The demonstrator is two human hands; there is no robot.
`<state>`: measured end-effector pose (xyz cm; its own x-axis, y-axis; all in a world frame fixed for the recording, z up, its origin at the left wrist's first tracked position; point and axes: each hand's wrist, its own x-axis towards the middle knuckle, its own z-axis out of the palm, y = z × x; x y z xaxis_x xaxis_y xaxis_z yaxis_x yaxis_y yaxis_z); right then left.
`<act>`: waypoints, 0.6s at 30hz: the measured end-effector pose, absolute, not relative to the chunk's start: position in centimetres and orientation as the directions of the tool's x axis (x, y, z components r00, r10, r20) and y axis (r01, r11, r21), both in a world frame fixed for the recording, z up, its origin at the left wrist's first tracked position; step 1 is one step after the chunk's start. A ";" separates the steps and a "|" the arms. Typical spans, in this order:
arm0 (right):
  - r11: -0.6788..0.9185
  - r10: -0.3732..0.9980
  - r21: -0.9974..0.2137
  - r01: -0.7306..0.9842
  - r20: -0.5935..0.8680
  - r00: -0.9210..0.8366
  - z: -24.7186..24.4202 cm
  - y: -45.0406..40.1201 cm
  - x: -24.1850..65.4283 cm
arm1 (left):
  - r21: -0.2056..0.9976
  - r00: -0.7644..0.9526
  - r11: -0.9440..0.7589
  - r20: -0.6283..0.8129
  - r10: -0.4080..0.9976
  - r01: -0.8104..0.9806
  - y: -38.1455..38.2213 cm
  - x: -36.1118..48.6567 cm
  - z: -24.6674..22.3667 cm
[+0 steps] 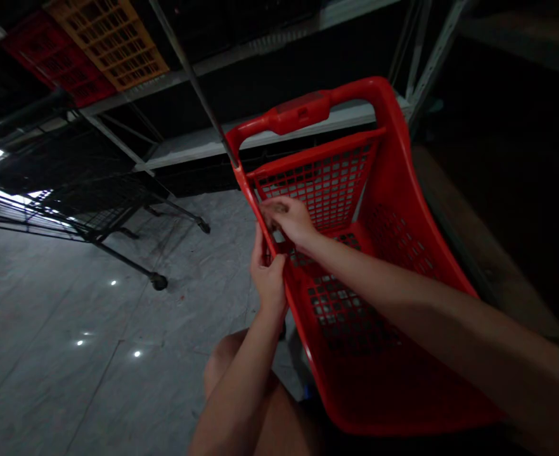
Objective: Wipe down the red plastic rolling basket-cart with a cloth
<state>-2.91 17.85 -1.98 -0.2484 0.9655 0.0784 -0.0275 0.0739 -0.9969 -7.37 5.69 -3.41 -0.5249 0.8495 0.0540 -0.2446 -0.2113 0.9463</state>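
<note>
A red plastic shopping cart (405, 164) with grid-patterned walls fills the middle and right of the head view, its handle at the top. At the cart's left rim, my left hand (269, 275) is on the outer side, with its thumb on the rim and its fingers wrapped round the edge. My right hand (289, 218) reaches over from inside the basket to the same rim, just above my left hand. Its fingers are bent together in a pinch, and what lies between them is too dark and small to name.
A dark metal cart (118, 221) on wheels stands at the left. Behind are metal shelves (189, 149) with a yellow crate (113, 41) and a red crate (56, 60). A thin pole (194, 79) slants down to the red cart's rim. Grey floor (118, 392) shows at lower left.
</note>
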 end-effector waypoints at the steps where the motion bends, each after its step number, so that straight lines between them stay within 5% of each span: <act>1: 0.139 0.962 -0.989 -0.050 0.147 -0.230 0.0 18.8 -3.6 | 0.949 -0.521 -0.204 0.050 0.852 -0.242 5.6 -7.4 -3.3; 4: 0.270 0.934 -0.961 -0.063 0.277 -0.227 3.1 20.3 -5.2 | 0.950 -0.516 -0.185 0.030 0.856 -0.251 5.6 -7.4 -2.9; 7: 0.303 0.935 -0.952 -0.050 0.307 -0.180 0.3 19.8 -5.5 | 0.952 -0.520 -0.190 0.039 0.853 -0.241 5.6 -7.4 -3.0; 13: -0.145 0.982 -0.989 -0.023 -0.141 -0.125 -13.2 15.0 -2.9 | 0.963 -0.514 -0.146 0.009 0.858 -0.226 5.3 -7.5 -3.0; 18: -0.205 0.974 -0.976 -0.071 -0.196 -0.116 -14.1 16.1 -4.0 | 0.970 -0.511 -0.119 -0.007 0.859 -0.213 5.3 -8.1 -2.9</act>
<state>-4.05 16.14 -14.09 -0.1165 0.9736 -0.1964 -0.0707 -0.2054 -0.9761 -8.08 5.31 -2.87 -0.5112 0.8594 -0.0066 -0.2131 -0.1193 0.9697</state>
